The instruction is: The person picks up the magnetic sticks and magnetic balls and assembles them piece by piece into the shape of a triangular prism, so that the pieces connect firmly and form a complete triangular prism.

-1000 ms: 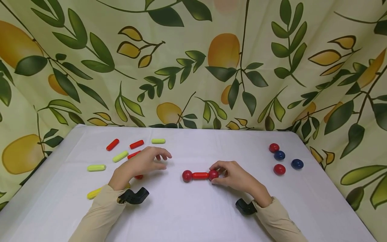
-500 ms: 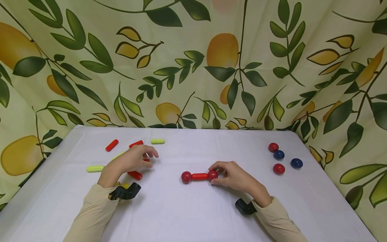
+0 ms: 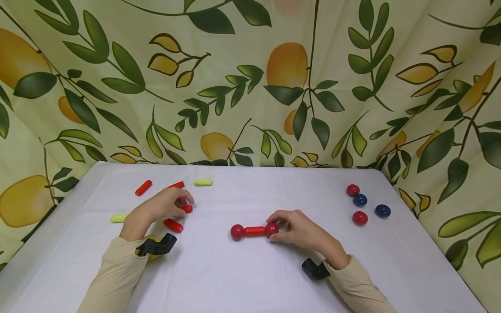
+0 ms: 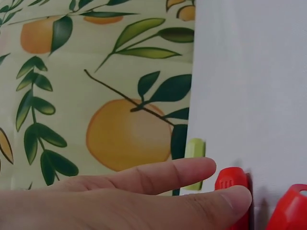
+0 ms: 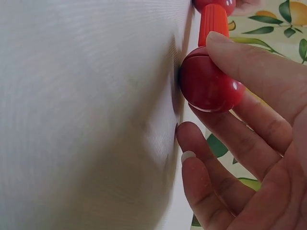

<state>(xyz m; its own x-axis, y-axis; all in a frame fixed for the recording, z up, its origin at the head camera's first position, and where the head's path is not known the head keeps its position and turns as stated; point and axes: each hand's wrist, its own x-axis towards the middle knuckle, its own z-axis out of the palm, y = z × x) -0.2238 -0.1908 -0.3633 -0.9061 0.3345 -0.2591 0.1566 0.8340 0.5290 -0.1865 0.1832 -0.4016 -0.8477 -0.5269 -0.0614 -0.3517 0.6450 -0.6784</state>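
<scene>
In the head view my right hand (image 3: 303,228) pinches a red ball (image 3: 272,229) between thumb and fingers. The right wrist view shows the thumb on that ball (image 5: 206,84), with the other fingers behind and below it. A red ribbed rod (image 3: 255,231) joins it to another red ball (image 3: 237,232), dumbbell-like, on the table. Over the left group of rods hovers my left hand (image 3: 160,206), thumb and fingers apart. A red rod (image 3: 187,209) shows just beyond its fingertips. In the left wrist view the thumb overlaps this rod (image 4: 232,176); whether it touches cannot be told.
Around the left hand lie more red rods (image 3: 173,225) and light green rods (image 3: 203,182). A yellow rod (image 3: 155,254) is partly hidden under the left wrist camera. Red balls (image 3: 360,218) and blue balls (image 3: 382,211) sit at right on the white tablecloth (image 3: 250,278). A patterned curtain (image 3: 235,104) hangs behind.
My left hand has moved left and down over the red rods. The right hand keeps its hold on the ball; the joined piece has shifted slightly left in view.
</scene>
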